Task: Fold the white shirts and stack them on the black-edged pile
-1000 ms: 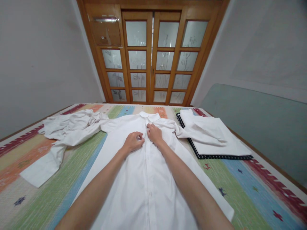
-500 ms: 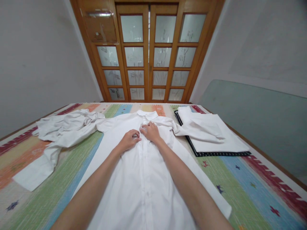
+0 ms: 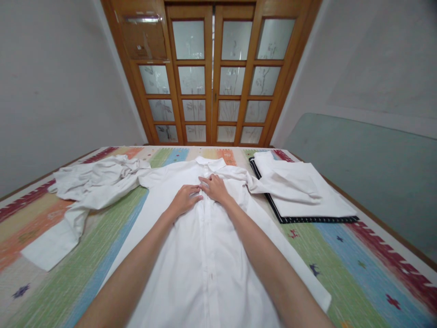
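A white button-up shirt (image 3: 205,255) lies spread face up on the striped bedspread, collar toward the door. My left hand (image 3: 185,199) rests on its upper chest with the fingers stretched out flat, their tips at the button placket. My right hand (image 3: 215,188) lies just across the placket below the collar, fingers extended to the left and touching the cloth. The two hands' fingertips nearly meet. Neither hand holds anything. The shirt's left sleeve (image 3: 51,246) trails off to the left, and its right sleeve (image 3: 259,184) reaches onto a folded stack.
A crumpled white garment (image 3: 92,175) lies at the back left. A folded white garment on a dark-trimmed cloth (image 3: 303,193) sits at the right. The colourful striped bedspread (image 3: 341,259) covers the surface. Wooden glazed doors (image 3: 211,77) stand behind.
Both hands have gone from a pinch at the placket to lying flatter on the shirt, and sit slightly lower below the collar. The view has shifted a little.
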Demonstrator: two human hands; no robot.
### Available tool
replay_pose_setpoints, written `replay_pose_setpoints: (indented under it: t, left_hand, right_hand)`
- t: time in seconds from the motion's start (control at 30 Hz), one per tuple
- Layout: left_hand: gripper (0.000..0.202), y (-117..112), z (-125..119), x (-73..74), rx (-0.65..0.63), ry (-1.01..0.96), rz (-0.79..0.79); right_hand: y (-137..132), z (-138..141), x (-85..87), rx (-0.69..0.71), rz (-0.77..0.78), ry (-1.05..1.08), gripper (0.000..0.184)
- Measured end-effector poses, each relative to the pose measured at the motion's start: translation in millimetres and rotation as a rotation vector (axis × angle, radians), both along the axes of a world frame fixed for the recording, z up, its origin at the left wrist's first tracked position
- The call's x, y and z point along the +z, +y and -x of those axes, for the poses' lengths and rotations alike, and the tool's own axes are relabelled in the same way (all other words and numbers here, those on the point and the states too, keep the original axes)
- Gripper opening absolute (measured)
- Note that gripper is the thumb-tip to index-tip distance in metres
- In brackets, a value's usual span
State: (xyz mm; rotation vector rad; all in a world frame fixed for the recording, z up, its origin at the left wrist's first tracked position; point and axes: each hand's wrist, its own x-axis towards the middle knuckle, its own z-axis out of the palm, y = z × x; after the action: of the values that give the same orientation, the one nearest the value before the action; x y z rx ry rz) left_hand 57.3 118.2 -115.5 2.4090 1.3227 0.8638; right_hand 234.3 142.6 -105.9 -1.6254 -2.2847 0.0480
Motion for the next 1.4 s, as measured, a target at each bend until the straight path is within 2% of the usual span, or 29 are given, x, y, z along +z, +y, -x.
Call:
replay_pose_setpoints:
  t: [0.17,0.73,0.93,1.17,1.4]
  left_hand:
    - [0.031,1.7,-1.9,0.7,-0.023,0.05,0.004]
    - [0.042,1.0,-3.5,-5.4,0.016,0.086,-0.027]
    - [0.037,-0.7,-5.1,-3.5,0.033,0.121,-0.03]
    - [0.033,-4.7,-8.8,0.4,0.042,0.14,-0.065]
    - [0.028,-4.5,-8.4,-2.6,0.029,0.141,-0.117]
  right_hand:
    - [-1.8,-0.6,1.4,0.026,-0.005,-0.018,0.044]
    - [-4.3,6.4,0.7,-0.097,-0.034,-0.029,0.038]
    - [-2.6,6.2,-1.1,-0.126,-0.034,-0.024,0.05]
    - [-1.9,5.8,2.3,-0.084,0.021,-0.085,0.045]
    - [0.9,8.0,3.8,-0.092,0.062,-0.189,0.045]
